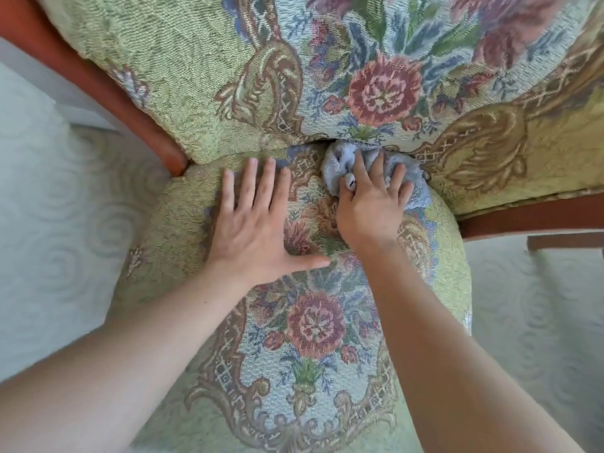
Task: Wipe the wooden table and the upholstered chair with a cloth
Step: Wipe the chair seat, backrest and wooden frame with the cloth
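The right hand (369, 207) is pressing the soft, limp cloth (340, 165), bunched under its fingers, mid-frame; left hand (251, 223) is lying flat and empty on the chair (327, 371).

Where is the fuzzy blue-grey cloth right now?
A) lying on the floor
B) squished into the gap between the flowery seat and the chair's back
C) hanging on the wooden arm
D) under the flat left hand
B: the right hand presses the bunched blue-grey cloth into the crease where the floral upholstered seat meets the floral backrest, while the left hand lies flat and bare on the seat.
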Tool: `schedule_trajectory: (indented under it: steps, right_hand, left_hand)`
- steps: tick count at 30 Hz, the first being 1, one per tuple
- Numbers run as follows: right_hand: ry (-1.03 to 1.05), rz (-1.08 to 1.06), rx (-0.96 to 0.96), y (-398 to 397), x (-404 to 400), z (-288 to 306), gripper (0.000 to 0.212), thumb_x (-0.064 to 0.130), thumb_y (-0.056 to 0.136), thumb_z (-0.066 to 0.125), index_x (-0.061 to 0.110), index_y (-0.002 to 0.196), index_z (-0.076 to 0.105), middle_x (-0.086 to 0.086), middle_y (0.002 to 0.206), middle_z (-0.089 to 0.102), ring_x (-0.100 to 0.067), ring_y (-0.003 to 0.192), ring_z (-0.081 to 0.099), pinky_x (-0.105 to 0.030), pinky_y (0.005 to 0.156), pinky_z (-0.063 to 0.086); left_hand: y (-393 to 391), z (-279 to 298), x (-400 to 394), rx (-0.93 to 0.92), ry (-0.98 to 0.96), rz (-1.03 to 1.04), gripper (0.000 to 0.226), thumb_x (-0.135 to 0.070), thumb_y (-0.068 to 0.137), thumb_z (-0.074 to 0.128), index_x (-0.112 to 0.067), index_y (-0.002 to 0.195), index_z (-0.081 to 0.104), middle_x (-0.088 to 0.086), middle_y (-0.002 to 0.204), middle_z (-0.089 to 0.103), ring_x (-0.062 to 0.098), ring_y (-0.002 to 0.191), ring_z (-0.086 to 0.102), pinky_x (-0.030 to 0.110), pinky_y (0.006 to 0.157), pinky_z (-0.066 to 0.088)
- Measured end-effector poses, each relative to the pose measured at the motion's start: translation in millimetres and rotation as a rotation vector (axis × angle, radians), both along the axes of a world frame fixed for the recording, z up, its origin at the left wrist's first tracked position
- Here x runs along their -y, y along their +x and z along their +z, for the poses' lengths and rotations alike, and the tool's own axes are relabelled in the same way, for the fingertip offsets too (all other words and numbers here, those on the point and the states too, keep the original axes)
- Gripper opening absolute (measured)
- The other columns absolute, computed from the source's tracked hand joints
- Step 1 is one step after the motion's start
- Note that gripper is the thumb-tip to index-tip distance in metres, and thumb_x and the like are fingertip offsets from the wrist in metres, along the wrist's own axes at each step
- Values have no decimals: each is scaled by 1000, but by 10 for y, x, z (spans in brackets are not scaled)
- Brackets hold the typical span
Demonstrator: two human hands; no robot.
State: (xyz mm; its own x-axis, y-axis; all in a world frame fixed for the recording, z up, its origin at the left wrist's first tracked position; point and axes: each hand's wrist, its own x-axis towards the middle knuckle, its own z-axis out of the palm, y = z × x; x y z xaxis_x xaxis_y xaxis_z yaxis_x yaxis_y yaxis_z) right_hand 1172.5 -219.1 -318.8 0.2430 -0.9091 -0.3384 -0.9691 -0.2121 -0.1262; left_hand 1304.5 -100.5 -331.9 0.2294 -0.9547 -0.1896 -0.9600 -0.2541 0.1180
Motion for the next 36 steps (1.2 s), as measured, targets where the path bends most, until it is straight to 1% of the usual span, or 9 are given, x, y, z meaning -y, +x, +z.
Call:
schedule_trajectory:
  steps: [4, 10, 14, 17, 22, 26, 31, 34, 36]
  right_hand:
    - [-30, -4, -6, 53, -13, -25, 55, 40, 106, 28, 29, 158, 15, -3, 167, 10, -39, 152, -4, -54, 121, -8]
    - [38, 318, 143, 250, -11, 46, 53, 40, 106, 27, 28, 157, 20, -4, 164, 21, -35, 153, 4, -49, 123, -3]
    - [-93, 383, -47, -73, 86, 49, 57, 32, 107, 34, 27, 158, 9, -1, 165, 15, -25, 153, 8, -43, 125, 5]
    - [-118, 278, -133, -420, 76, 75, 66, 21, 104, 41, 25, 158, 2, -2, 167, 6, -27, 153, 3, -44, 125, 6]
    - [-49, 0, -64, -890, -68, 244, 68, 20, 99, 48, 21, 159, 15, -4, 166, 12, -30, 153, 7, -44, 125, 10]
    - [-81, -10, 36, -800, -282, 293, 55, 2, 93, 55, -4, 146, 39, -19, 158, 31, -36, 149, 22, -57, 121, 17]
    - [167, -355, 371, -605, -406, 412, 44, 29, 107, 36, 28, 151, 36, -5, 160, 32, -27, 153, 12, -47, 104, 41]
    - [403, -623, 688, -534, -288, 708, 27, 44, 102, 45, 31, 121, 57, 0, 121, 61, -19, 110, 58, -33, 83, 41]
    - [449, -594, 824, -575, -182, 990, 21, 41, 100, 49, 25, 87, 54, 9, 79, 55, 0, 71, 57, -21, 72, 42]
  left_hand:
    - [64, 22, 151, -2, 45, -16, 154, -112, 51, 13, -4, 161, 16, 18, 168, 10, 39, 155, 6, 67, 119, 1]
    - [54, 32, 156, 26, 90, -22, 156, -112, 50, 10, 0, 158, 20, 18, 168, 8, 38, 155, 3, 68, 118, 1]
    - [57, 42, 156, 20, 101, -21, 157, -112, 50, 9, 0, 160, 8, 18, 168, 1, 36, 156, -2, 66, 119, -2]
    - [59, 51, 155, 14, 114, -18, 156, -112, 50, 9, -2, 160, 5, 16, 168, -4, 35, 155, -5, 65, 119, -5]
    - [51, 105, 157, -9, 153, -3, 156, -112, 49, 8, -6, 162, 2, 13, 169, -8, 33, 155, -11, 64, 119, -7]
    - [60, 176, 149, -28, 188, 11, 153, -112, 48, 5, -10, 161, -9, 10, 167, -18, 30, 153, -21, 61, 119, -14]
    - [115, 383, 228, -98, 292, -5, 133, -100, 66, 23, -15, 157, -23, 7, 162, -30, 28, 152, -23, 50, 124, -10]
    - [122, 648, 252, -143, 155, -15, 96, -75, 91, 27, -21, 162, -8, 4, 164, -27, 27, 156, -4, 42, 124, 7]
    - [96, 873, 282, -166, 46, 38, 84, -69, 95, 22, -24, 163, 4, 2, 166, -22, 25, 155, 9, 44, 121, 29]
